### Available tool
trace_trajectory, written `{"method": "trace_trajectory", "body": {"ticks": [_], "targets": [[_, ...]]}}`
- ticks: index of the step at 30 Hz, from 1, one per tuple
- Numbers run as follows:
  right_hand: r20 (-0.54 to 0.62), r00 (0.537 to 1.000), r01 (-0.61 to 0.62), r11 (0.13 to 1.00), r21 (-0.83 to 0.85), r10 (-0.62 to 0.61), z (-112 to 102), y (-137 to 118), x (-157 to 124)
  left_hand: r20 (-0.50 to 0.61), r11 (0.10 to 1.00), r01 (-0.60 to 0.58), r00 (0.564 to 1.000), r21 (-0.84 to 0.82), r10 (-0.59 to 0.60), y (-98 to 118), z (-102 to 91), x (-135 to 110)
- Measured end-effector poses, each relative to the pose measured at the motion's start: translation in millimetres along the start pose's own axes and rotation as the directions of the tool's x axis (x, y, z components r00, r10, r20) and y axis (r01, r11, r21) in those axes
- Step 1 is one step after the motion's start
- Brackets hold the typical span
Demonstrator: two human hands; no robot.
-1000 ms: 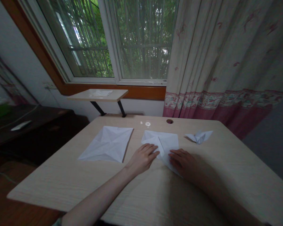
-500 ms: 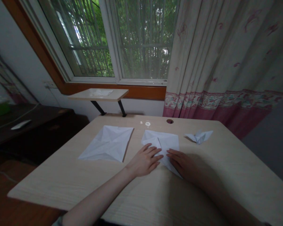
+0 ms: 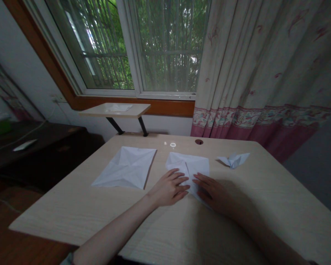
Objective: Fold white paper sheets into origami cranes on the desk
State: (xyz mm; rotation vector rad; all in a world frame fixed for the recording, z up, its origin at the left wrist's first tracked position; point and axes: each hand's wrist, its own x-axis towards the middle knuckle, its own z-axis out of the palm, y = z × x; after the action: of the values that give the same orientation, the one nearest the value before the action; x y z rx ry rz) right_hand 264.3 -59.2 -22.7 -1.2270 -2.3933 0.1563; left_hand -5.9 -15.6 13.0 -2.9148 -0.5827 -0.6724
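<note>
A white sheet of paper lies partly folded on the pale wooden table, one flap turned over at its left. My left hand rests on the flap's lower part with its fingers spread. On the sheet's right side lies my right hand, fingers stretched out toward the left hand. Both hands cover the near part of the paper, so the folds beneath them are hidden. To the left is a second white sheet, spread out and marked with creases. A folded paper crane sits to the right of the hands.
The table has a round cable hole near its back edge. At the back left stands a small raised shelf on black legs, with white paper on it. A curtain hangs behind the table.
My right hand has slid slightly left across the paper, its fingers a little more spread. The left hand has barely shifted. The other papers have not moved.
</note>
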Motion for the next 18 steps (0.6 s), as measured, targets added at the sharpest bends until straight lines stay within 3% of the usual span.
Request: {"method": "trace_trajectory", "body": {"ticks": [5,13,18], "targets": [[0.075,0.997,0.013,0.998,-0.068,-0.008,-5,-6,2,-0.003,1.0,-0.01,1.0,0.018,0.01,-1,1.3,0],[0.053,0.999,0.019,0.97,-0.243,-0.007,-5,-15,2,-0.024,0.995,0.083,0.996,0.062,-0.082,-2,3.0,0],[0.067,0.998,0.034,0.957,-0.289,-0.015,-5,-16,3,-0.087,0.994,0.084,0.993,0.065,-0.078,-4,4.9,0]]}}
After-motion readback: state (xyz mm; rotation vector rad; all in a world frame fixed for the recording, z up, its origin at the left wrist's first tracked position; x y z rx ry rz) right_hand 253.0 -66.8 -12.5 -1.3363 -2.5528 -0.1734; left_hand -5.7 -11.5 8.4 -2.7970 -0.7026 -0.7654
